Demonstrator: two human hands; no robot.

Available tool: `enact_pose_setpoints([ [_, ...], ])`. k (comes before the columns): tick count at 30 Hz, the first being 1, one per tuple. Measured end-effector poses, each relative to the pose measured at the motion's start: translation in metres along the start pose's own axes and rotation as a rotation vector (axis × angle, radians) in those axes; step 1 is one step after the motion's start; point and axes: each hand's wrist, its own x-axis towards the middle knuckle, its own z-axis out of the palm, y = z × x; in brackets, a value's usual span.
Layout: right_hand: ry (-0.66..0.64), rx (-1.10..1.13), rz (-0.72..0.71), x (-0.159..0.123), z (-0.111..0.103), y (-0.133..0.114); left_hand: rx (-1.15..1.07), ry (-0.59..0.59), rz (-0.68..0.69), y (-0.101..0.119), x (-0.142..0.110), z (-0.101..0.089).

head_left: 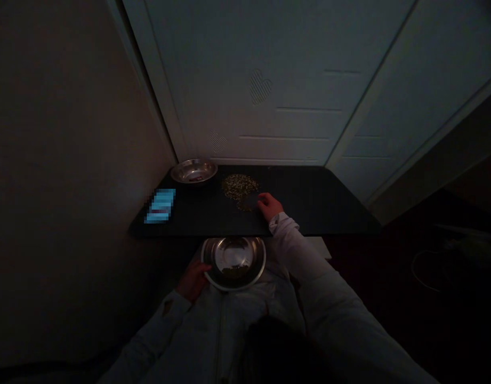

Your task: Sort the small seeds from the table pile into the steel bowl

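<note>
The scene is very dim. My left hand (194,280) grips the left rim of a steel bowl (253,250) held just below the near edge of a black table (317,205); a little dark material lies in the bowl's bottom. My right hand (269,206) rests on the table with fingers curled next to a pile of small pale grains (239,188), touching the pile's near edge. I cannot make out whether anything is inside those fingers.
A second steel bowl (194,170) stands at the table's far left corner. A bright blue-lit flat object (161,205) lies at the table's left edge. A pale door (277,80) stands right behind the table, a wall at left.
</note>
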Motion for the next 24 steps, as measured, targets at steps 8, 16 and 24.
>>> enact_pose_setpoints([
  [8,0.065,0.377,0.058,-0.002,-0.005,0.001,-0.023,0.002,-0.003,-0.001,0.001,0.0],
  [16,0.036,0.395,0.043,-0.024,-0.015,0.006,-0.062,0.024,0.0,-0.006,0.007,-0.006],
  [24,0.055,0.24,-0.092,-0.026,0.006,-0.013,-0.076,0.012,0.019,-0.005,0.002,-0.005],
])
